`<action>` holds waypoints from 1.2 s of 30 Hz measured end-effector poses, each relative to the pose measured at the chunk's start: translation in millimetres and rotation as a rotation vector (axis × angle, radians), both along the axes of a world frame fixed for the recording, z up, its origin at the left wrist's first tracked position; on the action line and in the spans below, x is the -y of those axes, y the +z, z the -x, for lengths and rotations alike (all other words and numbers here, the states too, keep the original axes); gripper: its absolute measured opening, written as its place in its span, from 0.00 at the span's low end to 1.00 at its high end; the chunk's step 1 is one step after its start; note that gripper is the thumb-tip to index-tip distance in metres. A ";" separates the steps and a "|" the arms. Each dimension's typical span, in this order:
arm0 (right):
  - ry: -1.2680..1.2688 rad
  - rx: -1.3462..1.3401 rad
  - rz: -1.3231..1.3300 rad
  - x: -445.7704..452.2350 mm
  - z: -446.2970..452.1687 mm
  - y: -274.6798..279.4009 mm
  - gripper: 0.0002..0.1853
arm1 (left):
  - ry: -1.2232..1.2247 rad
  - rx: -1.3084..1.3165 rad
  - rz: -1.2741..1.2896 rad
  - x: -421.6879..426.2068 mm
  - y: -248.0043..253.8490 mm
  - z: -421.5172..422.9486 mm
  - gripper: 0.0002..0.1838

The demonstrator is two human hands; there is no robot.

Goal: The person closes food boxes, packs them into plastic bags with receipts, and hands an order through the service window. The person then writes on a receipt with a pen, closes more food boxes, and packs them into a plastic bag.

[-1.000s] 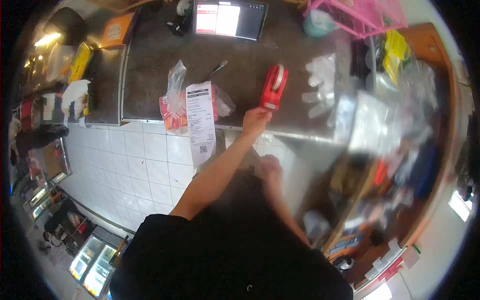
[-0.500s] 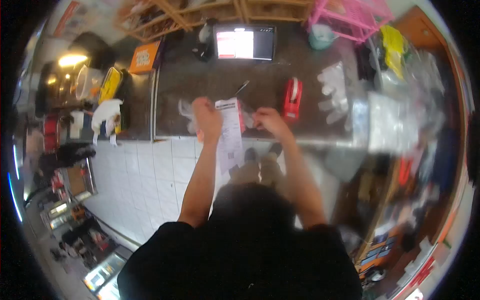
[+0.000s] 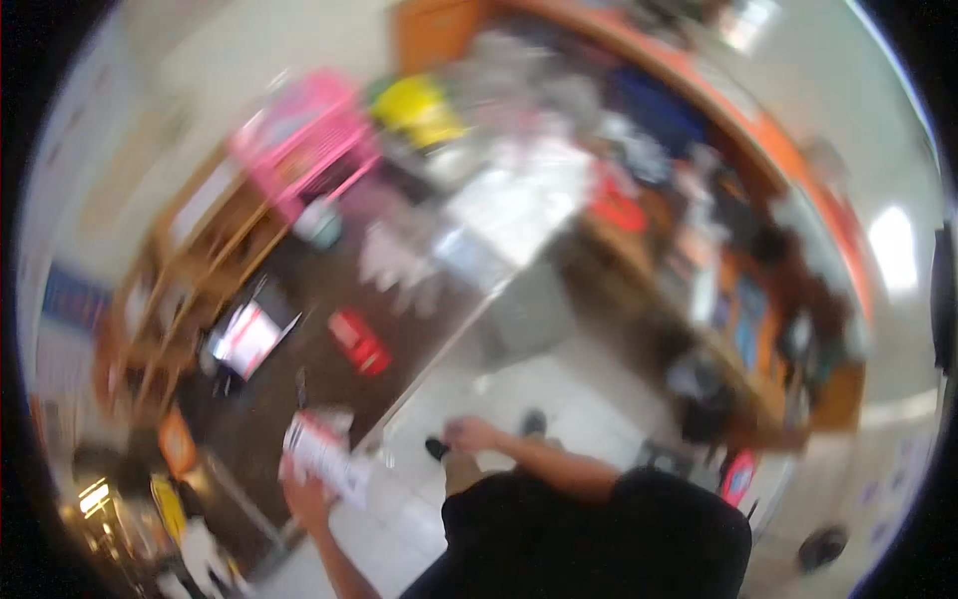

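My left hand (image 3: pixel 307 496) is at the edge of a small clear plastic bag with red in it, fingers curled against its side. The bag lies at the counter's front edge, and a long printed receipt (image 3: pixel 324 454) lies over it, its lower end hanging past the edge. My right hand (image 3: pixel 471 436) is off the counter, in front of my body above the floor. Motion smears its fingers, and I see nothing clearly in it. A red stapler (image 3: pixel 359 341) lies on the counter beyond the bag, with a dark pen (image 3: pixel 302 384) nearer to it.
A lit tablet (image 3: pixel 247 337) stands at the back of the dark counter (image 3: pixel 289 290). Clear plastic gloves (image 3: pixel 397 268) lie to the right, near a pink basket (image 3: pixel 304 140) and a teal cup (image 3: pixel 319 222). Cluttered shelves (image 3: pixel 689 319) line the right side. Much is blurred.
The view has swung to the right, so the counter now slants at the left. My right hand has left the bag and drawn back; my left hand stays at it.
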State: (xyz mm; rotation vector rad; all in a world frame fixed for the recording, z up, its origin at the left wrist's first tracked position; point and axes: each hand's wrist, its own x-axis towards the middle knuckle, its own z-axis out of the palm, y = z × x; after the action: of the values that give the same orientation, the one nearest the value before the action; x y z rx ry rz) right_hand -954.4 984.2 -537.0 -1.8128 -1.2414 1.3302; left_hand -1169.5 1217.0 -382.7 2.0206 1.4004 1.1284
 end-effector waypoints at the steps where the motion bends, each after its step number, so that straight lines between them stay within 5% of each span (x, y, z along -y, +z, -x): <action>1: -0.006 0.036 0.117 44.3 -19.8 -1.2 0.22 | -0.111 -0.010 0.061 10.4 13.3 -28.0 0.18; 2: 0.031 0.060 0.173 93.8 -43.8 -5.3 0.19 | -0.218 -0.030 0.115 20.3 26.3 -56.2 0.18; 3: 0.143 0.270 -0.216 166.5 -65.5 -123.4 0.21 | -0.315 -0.054 0.184 31.9 40.0 -87.7 0.18; 5: -0.183 0.222 0.377 248.1 -130.4 -68.3 0.29 | -0.479 -0.135 0.321 54.9 67.7 -147.2 0.17; 7: -0.281 0.187 0.291 312.7 -212.5 -83.9 0.33 | -0.592 -0.251 0.468 77.4 98.9 -197.5 0.17; 10: -0.337 0.262 0.220 324.2 -289.4 26.4 0.39 | -0.715 -0.444 0.651 104.4 154.8 -262.8 0.16; 12: -0.332 0.389 -0.216 293.8 -330.9 68.8 0.46 | -0.789 -0.539 0.747 119.4 190.5 -297.7 0.16; 15: -0.225 0.288 -0.529 246.7 -385.4 215.0 0.63 | -0.957 -0.545 0.819 134.9 234.3 -356.1 0.15; 18: -0.196 0.684 -0.554 232.9 -454.1 312.5 0.66 | -1.167 -0.333 0.628 150.8 246.8 -469.6 0.14; 19: -0.229 0.741 -0.571 236.3 -485.5 339.3 0.66 | -1.264 -0.278 0.392 150.1 233.1 -524.0 0.14; 22: -0.419 0.938 -0.655 265.2 -588.5 404.7 0.64 | -1.222 -0.130 0.485 190.8 260.5 -682.1 0.13; 24: -0.579 0.890 -0.789 288.0 -660.0 440.0 0.59 | -1.527 0.159 0.442 209.8 289.9 -795.5 0.09; 26: -0.662 0.795 -0.667 294.2 -720.0 471.6 0.67 | -1.613 0.378 0.438 236.2 328.5 -895.9 0.09; 28: -0.691 0.702 -0.823 290.8 -800.7 470.9 0.65 | -1.808 0.639 0.836 257.1 365.3 -983.6 0.10; 29: -0.948 0.074 -0.881 272.1 -792.4 499.2 0.63 | -1.804 0.663 0.876 257.9 368.9 -1037.6 0.11; 31: -0.926 0.508 -0.911 269.6 -911.7 456.9 0.59 | -1.832 0.698 0.888 265.6 386.3 -1101.0 0.13; 33: -0.972 0.760 -0.962 256.7 -1008.3 423.0 0.56 | -1.470 0.331 0.364 269.0 398.6 -1125.0 0.16; 34: -1.008 0.794 -1.006 245.5 -1046.0 409.3 0.55 | -1.465 0.344 0.360 264.7 384.9 -1136.0 0.16; 36: -1.081 0.812 -1.086 221.8 -1085.2 399.8 0.52 | -0.961 0.900 -0.217 256.4 331.5 -1145.6 0.18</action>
State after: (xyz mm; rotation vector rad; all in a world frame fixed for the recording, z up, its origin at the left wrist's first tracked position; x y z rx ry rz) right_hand 130.9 762.4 -137.2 -1.6406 -0.7405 -0.6460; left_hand -24.0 960.5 -51.2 1.5792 -0.1444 1.4062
